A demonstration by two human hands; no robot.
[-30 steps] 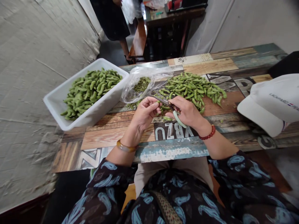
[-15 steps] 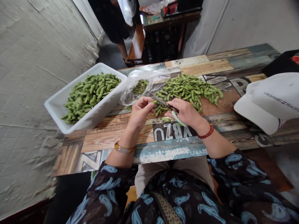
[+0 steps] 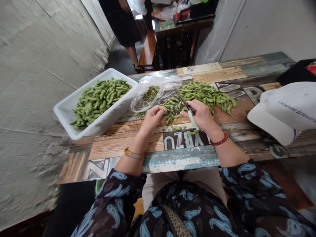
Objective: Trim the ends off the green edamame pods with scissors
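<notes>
My right hand (image 3: 200, 116) is wrapped round a pair of scissors (image 3: 191, 119) with pale green handles. The dark blades point up and away over the near side of a loose pile of edamame pods (image 3: 204, 93). Left of them, my left hand (image 3: 155, 117) is closed in a pinch beside the smaller scatter of pods; whatever it may hold is hidden by the fingers. Just beyond that hand lies a clear plastic bag (image 3: 137, 100) with small green trimmings (image 3: 151, 93) in it. A few single pods (image 3: 178, 127) rest on the table close to me.
On the left stands a white plastic tub (image 3: 118, 112) heaped with edamame pods (image 3: 101, 98). A white cap (image 3: 286, 108) lies on the right of the patterned table (image 3: 128, 140). Beyond are a wooden bench (image 3: 148, 49), another cluttered table (image 3: 184, 30) and a standing person (image 3: 120, 24).
The scissors have come away from my left fingertips, and their blades now point more upward. My two hands are slightly farther apart. The view has shifted a little.
</notes>
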